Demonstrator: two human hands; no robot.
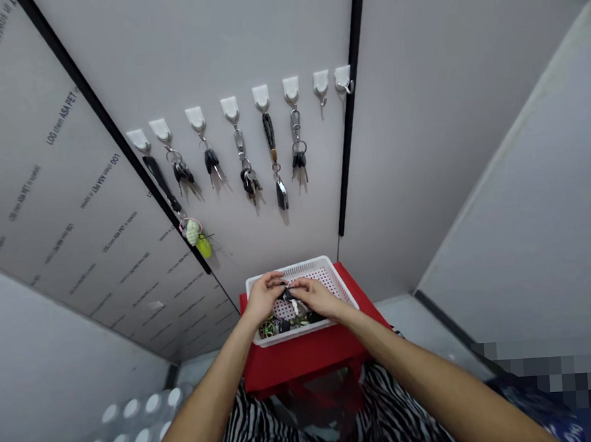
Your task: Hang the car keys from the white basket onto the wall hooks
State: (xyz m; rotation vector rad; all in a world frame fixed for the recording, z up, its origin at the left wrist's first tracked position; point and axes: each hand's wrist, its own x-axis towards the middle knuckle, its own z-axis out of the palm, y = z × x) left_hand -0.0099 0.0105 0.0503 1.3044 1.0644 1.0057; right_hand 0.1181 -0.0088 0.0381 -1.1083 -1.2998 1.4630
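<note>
A small dark key [290, 293] is held over the middle of a white plastic basket [303, 268], and it is pinched between the fingertips of both hands. The left hand [263, 298] comes in from about 8 o'clock and the right hand [316, 297] from about 4 o'clock; both are closed narrow around the key, and they nearly touch each other. The key is mostly covered by the fingers, so its exact shape cannot be told. A white tag [295, 306] is seen just below it. More keys [284, 326] lie on the basket floor at about 6 o'clock from the hands, and the basket stands on a red desk [304, 357]. At 12 o'clock, a row of white hooks [262, 96] is fixed on a grey wall [333, 179], and bunches of keys [296, 157] hang from them. For so small a thing, a firm fingertip pinch is suitable, and it is better kept low over the basket, so that a dropped key would be caught there.
</note>
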